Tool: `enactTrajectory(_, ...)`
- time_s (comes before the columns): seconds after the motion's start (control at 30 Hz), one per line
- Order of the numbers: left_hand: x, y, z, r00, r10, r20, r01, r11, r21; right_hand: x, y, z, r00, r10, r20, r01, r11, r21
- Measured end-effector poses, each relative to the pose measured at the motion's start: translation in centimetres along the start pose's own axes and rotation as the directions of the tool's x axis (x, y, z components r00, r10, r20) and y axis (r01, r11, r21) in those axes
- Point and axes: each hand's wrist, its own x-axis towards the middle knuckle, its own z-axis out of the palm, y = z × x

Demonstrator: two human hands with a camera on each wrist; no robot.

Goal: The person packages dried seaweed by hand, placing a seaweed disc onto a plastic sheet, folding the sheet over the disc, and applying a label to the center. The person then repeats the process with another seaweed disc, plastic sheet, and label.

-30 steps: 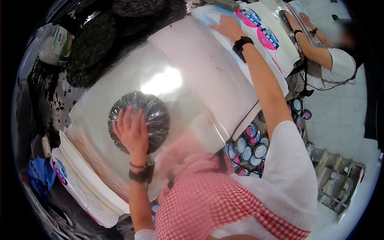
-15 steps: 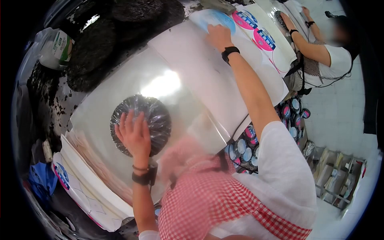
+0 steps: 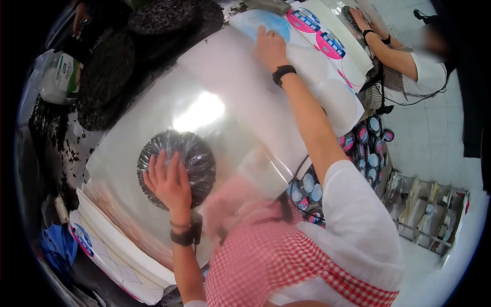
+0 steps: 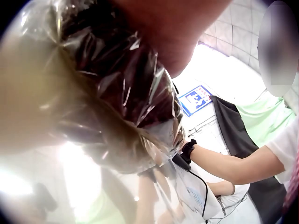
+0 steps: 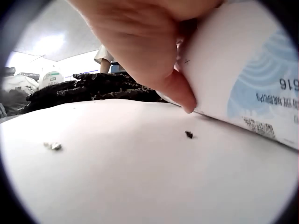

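In the head view my left hand [image 3: 171, 187] lies with extended fingers on a round, dark, flaky cake wrapped in clear crinkled film [image 3: 199, 156]. The left wrist view shows the shiny film [image 4: 126, 88] close up under the hand. Farther out, my right hand [image 3: 272, 48] pinches the near edge of a white label sheet printed with blue and pink circles [image 3: 312, 64]. In the right wrist view the thumb presses at the edge of this sheet [image 5: 210, 70], which bends up from the white surface; the other fingertips are hidden behind it.
Bare dark cakes [image 3: 163, 18] are stacked at the back left near a labelled plastic jar [image 3: 64, 77]. Clear film [image 3: 148, 112] covers the work surface. Another person [image 3: 409, 64] works at the far right. Several labelled round packs [image 3: 368, 153] lie below the table's right side.
My right hand has drawn in toward me and left, its outspread fingers now gathered on the sheet's edge. My left hand stays on the wrapped cake. Another hand now shows at the top left.
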Motion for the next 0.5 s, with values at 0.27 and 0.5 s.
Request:
enactTrajectory(0.27, -0.2, -0.1, -0.2, 1.000, 0.001, -0.002, -0.001, 1.000, -0.008, 3.1, 1.4, -0.7, 0.889, -0.306, 0.342, 0.327, 0.945, -0.005)
enactTrajectory(0.5, -0.2, -0.2, -0.4, 0.999, 0.027, 0.047, -0.030, 0.997, 0.077, 3.5, 5.4, 0.0, 0.977, -0.172, 0.127, 0.143, 0.967, 0.210)
